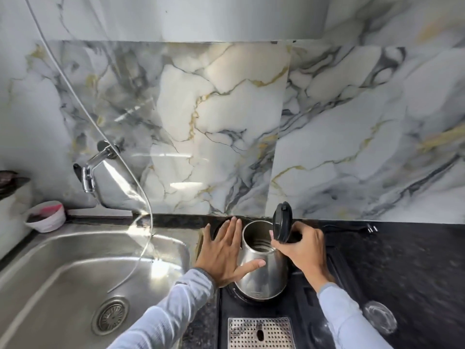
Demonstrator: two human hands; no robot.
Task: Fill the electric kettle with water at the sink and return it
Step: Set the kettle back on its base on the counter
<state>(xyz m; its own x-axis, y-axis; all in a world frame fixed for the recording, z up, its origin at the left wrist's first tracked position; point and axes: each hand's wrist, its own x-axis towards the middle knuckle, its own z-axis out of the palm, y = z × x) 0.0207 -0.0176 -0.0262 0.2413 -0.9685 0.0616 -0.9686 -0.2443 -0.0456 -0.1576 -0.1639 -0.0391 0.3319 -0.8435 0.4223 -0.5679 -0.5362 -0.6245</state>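
Where marble wall (226,117) meets black counter (402,260), steel sink (63,260)

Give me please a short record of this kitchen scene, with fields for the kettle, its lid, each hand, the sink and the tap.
kettle: steel electric kettle, upright on the dark counter, right of the sink
lid: black lid, flipped open and standing up
left hand: left hand, open, fingers spread, palm against the kettle's side
right hand: right hand, closed on the kettle's handle area below the lid
sink: steel sink, no water visible running
tap: chrome tap on the marble wall, above the sink
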